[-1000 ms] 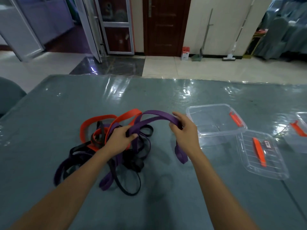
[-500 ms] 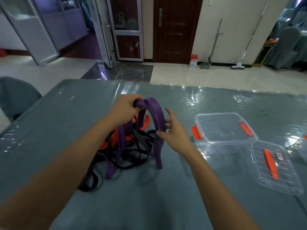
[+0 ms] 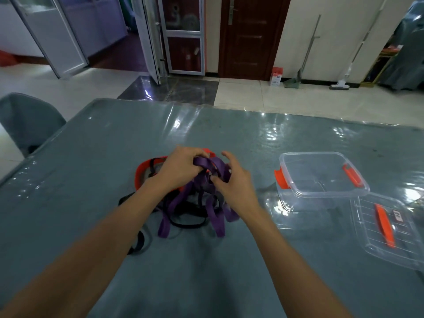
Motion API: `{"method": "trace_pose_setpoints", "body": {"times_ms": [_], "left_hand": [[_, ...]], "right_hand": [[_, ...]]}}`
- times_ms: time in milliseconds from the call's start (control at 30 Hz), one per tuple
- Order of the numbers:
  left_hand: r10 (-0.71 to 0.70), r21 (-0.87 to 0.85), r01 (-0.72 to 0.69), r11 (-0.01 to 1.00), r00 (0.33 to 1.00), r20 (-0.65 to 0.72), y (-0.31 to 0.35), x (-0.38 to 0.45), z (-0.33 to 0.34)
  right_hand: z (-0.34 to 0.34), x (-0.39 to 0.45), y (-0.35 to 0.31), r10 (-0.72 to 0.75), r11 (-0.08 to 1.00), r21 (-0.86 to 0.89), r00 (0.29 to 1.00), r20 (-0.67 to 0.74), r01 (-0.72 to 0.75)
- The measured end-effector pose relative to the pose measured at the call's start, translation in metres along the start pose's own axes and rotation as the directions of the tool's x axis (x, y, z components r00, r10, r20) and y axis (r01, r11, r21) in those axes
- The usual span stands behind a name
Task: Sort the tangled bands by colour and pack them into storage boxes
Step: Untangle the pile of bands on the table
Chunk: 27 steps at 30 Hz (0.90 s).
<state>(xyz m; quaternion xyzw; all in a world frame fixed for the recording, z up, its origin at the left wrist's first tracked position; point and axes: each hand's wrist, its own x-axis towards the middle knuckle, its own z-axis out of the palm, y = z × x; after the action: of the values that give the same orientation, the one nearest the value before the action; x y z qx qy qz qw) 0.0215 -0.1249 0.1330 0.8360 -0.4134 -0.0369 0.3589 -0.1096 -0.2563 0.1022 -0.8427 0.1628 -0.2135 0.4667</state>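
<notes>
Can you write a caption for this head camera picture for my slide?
Two hands, left hand and right hand, gather purple bands beside an open clear box.

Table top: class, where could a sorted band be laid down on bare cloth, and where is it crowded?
Free: the table left of the band pile, the far strip beyond it, and the near edge between the forearms. Crowded: the right side, with the open box and its lid.
</notes>
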Motion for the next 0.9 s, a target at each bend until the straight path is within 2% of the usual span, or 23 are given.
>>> {"method": "trace_pose_setpoints", "body": {"times_ms": [100, 267, 433, 633, 733, 833, 900], "left_hand": [[-0.023, 0.002, 0.023, 1.000, 0.999, 0.033, -0.009, -0.002, 0.009], [0.023, -0.078, -0.016, 0.997, 0.996, 0.088, -0.020, 0.001, 0.022], [0.043, -0.179, -0.020, 0.984, 0.991, 0.126, -0.032, 0.003, 0.032], [0.073, -0.253, -0.027, 0.967, 0.982, 0.174, -0.050, 0.006, 0.038], [0.103, -0.289, -0.043, 0.956, 0.975, 0.195, -0.059, 0.003, 0.040], [0.148, -0.302, -0.077, 0.950, 0.964, 0.219, -0.074, -0.002, 0.057], [0.129, -0.341, -0.038, 0.939, 0.960, 0.249, -0.082, -0.008, 0.071]], "right_hand": [[0.006, -0.001, 0.004, -0.037, 0.994, -0.101, 0.998, 0.044, 0.042], [0.011, -0.006, 0.010, -0.094, 0.985, -0.149, 0.995, -0.036, 0.088], [0.013, -0.012, 0.010, -0.044, 0.951, -0.308, 0.998, -0.043, 0.029], [0.023, -0.012, -0.001, 0.082, 0.945, -0.317, 0.997, -0.002, -0.078], [0.029, -0.013, -0.003, 0.052, 0.954, -0.293, 0.997, -0.062, -0.068], [0.029, -0.011, -0.008, 0.008, 0.964, -0.259, 0.982, -0.190, -0.058], [0.024, -0.011, -0.018, -0.009, 0.974, -0.218, 0.960, -0.280, -0.055]]}}
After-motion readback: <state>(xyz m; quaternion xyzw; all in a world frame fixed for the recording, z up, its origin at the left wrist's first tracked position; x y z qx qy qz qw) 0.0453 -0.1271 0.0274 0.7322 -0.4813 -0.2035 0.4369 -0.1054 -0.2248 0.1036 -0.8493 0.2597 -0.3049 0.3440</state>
